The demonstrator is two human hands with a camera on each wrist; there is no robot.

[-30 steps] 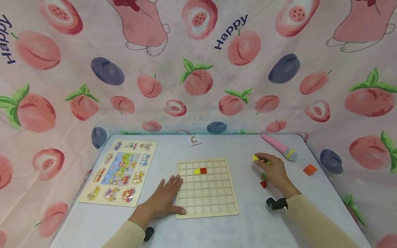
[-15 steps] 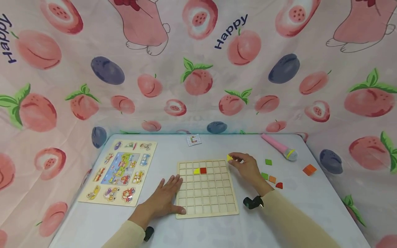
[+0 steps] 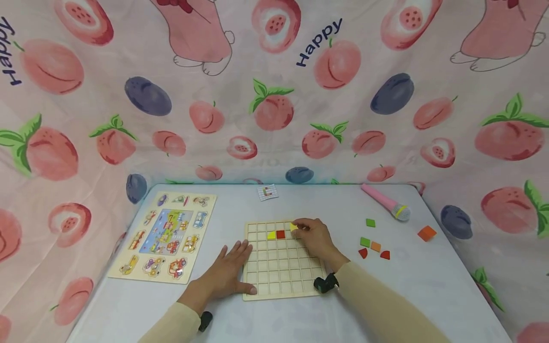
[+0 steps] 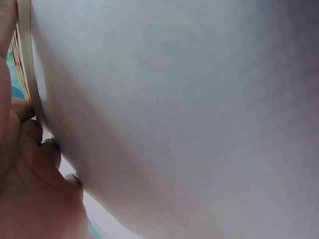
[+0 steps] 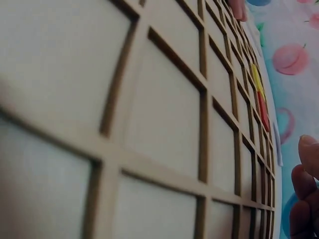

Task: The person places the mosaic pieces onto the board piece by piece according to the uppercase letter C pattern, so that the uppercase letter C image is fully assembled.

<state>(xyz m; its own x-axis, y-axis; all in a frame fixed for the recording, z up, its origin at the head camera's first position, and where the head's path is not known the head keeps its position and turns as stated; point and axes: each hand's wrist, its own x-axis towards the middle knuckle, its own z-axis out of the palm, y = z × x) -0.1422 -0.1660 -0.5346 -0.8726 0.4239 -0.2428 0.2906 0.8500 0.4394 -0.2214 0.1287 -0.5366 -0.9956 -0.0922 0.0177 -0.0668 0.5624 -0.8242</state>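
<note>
A wooden grid board (image 3: 285,274) lies on the white table, with a yellow tile (image 3: 271,235) and a red tile (image 3: 280,234) side by side in its second row. Over the board's upper right part, my right hand (image 3: 317,238) pinches another yellow tile (image 3: 293,227) between thumb and fingers, just right of the red one. That held tile is hidden in the right wrist view, where curled fingers (image 5: 305,194) show at the right edge. My left hand (image 3: 227,271) lies with fingers spread against the board's left side, its thumb on the lower left corner.
Loose green (image 3: 365,242), orange (image 3: 375,247) and red (image 3: 385,255) tiles lie right of the board, with an orange block (image 3: 427,233) farther right. A pink toy microphone (image 3: 386,202) and a small pattern card (image 3: 268,192) are at the back. A vehicle puzzle board (image 3: 184,271) occupies the left.
My right hand has carried the yellow tile leftward from the loose tiles to above the board, uncovering those tiles. My left hand has stayed put.
</note>
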